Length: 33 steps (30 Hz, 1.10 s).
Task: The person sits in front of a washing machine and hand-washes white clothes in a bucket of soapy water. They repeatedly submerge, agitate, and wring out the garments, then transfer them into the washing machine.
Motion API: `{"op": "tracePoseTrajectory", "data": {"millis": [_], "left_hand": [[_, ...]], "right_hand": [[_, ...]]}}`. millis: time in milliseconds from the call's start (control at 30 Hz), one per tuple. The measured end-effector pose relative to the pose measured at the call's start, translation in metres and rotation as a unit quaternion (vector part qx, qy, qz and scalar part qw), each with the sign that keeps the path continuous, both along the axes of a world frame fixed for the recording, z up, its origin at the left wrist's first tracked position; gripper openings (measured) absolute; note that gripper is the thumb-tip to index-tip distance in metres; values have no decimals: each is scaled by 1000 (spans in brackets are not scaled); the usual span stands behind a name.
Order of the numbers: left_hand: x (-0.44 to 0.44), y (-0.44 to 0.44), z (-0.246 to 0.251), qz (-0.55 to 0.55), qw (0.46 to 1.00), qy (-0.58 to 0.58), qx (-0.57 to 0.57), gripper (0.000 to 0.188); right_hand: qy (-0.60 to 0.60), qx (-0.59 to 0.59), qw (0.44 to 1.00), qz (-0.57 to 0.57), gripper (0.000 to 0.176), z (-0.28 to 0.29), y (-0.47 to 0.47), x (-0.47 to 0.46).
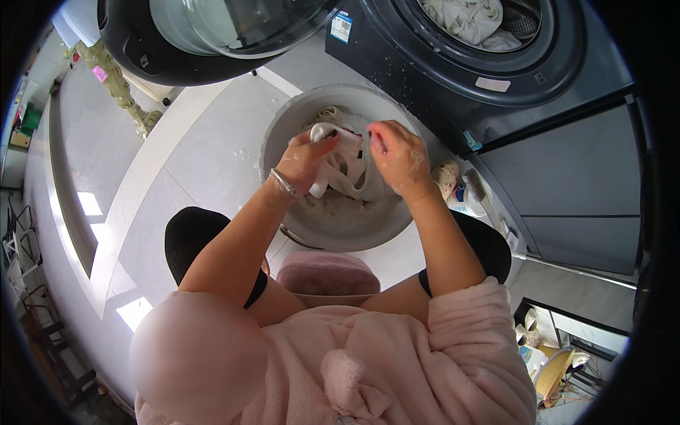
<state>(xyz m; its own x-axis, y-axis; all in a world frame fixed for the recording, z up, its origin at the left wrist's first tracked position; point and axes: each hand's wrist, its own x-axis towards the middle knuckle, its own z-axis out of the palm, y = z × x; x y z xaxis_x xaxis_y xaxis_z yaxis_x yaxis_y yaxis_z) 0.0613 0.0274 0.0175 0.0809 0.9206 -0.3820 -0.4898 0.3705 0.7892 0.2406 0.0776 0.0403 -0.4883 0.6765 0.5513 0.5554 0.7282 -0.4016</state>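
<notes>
A round grey basin stands on the floor before me, with cloudy, sudsy water and light wet cloth in it. My left hand, with a silver bracelet at the wrist, grips a white wet cloth with dark patches over the basin's middle. Its thumb presses on a fold of the cloth. My right hand is raised over the basin's right side, its fingers curled inward, apart from the cloth. Whether anything small is inside those fingers cannot be seen. Suds cling to both hands.
A dark front-loading washing machine with white laundry inside stands beyond the basin; its round door hangs open at upper left. A scrub brush and a white container are right of the basin. A pink padded seat shows between my knees.
</notes>
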Motion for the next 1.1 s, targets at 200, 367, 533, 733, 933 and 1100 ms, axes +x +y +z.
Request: {"op": "tracePoseTrajectory", "data": {"millis": [200, 367, 533, 733, 933, 1100], "left_hand": [[0, 0, -4, -4, 998, 44, 43, 22], [5, 1, -4, 0, 999, 46, 20, 23], [5, 1, -3, -9, 997, 75, 33, 24], [5, 1, -4, 12, 1000, 19, 10, 20], [5, 1, -2, 7, 1000, 24, 10, 19], [5, 0, 1, -11, 999, 36, 19, 19]], "right_hand": [[-47, 9, 999, 23, 14, -7, -7, -8], [-91, 4, 996, 15, 11, -8, -8, -5], [7, -87, 996, 26, 8, -1, -4, -3], [54, -222, 974, -6, 10, 5, -5, -3], [35, -167, 985, 9, 9, 1, -4, -3], [-18, -100, 995, 21, 9, -4, -1, -3]]}}
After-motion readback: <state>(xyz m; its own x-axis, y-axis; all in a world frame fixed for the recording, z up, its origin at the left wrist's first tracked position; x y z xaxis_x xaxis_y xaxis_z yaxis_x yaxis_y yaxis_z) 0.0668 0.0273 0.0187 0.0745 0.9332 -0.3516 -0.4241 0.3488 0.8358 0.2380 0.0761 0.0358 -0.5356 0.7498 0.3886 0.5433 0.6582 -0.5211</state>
